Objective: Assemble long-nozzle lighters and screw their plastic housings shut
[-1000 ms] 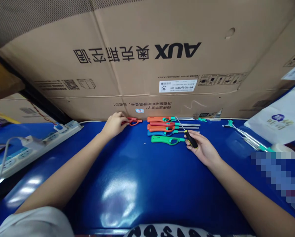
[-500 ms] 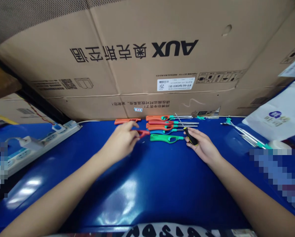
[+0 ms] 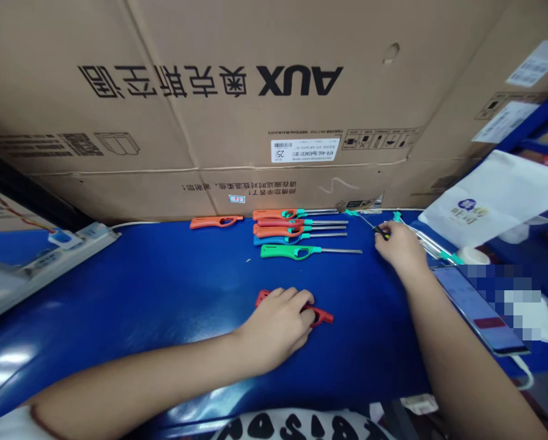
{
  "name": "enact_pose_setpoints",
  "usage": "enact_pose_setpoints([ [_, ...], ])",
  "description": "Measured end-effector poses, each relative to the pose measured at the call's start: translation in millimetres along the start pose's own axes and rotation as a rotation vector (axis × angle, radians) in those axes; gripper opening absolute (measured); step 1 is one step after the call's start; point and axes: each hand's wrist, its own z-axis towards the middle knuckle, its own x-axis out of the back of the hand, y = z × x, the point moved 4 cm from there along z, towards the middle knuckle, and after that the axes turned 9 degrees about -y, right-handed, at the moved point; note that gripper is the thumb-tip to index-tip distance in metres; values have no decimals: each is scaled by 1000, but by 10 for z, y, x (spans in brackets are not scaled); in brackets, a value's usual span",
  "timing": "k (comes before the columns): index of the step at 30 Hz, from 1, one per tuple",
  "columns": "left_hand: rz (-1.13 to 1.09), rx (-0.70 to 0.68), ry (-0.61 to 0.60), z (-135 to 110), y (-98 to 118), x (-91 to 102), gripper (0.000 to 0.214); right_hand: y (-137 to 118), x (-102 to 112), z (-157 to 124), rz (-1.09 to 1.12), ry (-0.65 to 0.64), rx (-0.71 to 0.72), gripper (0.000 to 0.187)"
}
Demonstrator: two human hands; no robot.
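Note:
My left hand point(image 3: 278, 321) rests on the blue table point(image 3: 164, 287), fingers closed over a red lighter handle shell point(image 3: 322, 315) near the table's middle. My right hand point(image 3: 400, 247) is farther right, closed on a black-and-yellow screwdriver point(image 3: 380, 231), beside some thin metal tubes with teal ends point(image 3: 427, 244). Between the hands lies a green long-nosed lighter point(image 3: 301, 251). Behind it, several orange and blue lighters point(image 3: 292, 223) lie in a row. Another orange handle shell point(image 3: 215, 221) lies alone to the left.
A big cardboard box point(image 3: 255, 91) walls off the back of the table. A white power strip point(image 3: 40, 263) lies at the left. At the right sit a white bag point(image 3: 489, 195), a roll of tape point(image 3: 471, 255) and a phone point(image 3: 480, 308).
My left hand has brought the red shell from the back of the table toward me. My right hand has moved right with the screwdriver toward the metal tubes. The view has turned right.

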Motion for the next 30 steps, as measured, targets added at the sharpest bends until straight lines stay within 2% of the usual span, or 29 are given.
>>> enact_pose_setpoints([
  [6,24,-38,96,214,-27,-69,19,53,-171,27,-153,-87,-8,25],
  [13,-72,-20,108,178,-104,-80,17,9,-248,19,-162,-93,101,23],
  [17,-162,1,102,91,-154,-20,48,-24,-279,26,-111,-94,176,19],
  [19,-197,40,100,11,-225,0,56,-56,-260,24,-76,-78,214,19],
  [23,-287,129,125,-221,-419,-20,57,-256,-132,-89,9,22,314,28],
  [25,-346,146,160,-339,-495,-54,51,-440,-78,-230,72,18,403,27],
  [26,-375,154,186,-390,-524,-72,48,-548,-64,-322,120,-12,473,25],
  [27,-401,158,211,-433,-547,-91,44,-675,-67,-433,227,-96,598,24],
  [29,-444,162,255,-488,-582,-129,40,-909,-130,-681,322,-354,813,22],
  [30,-463,161,274,-501,-596,-146,38,-998,-175,-800,323,-474,877,24],
])
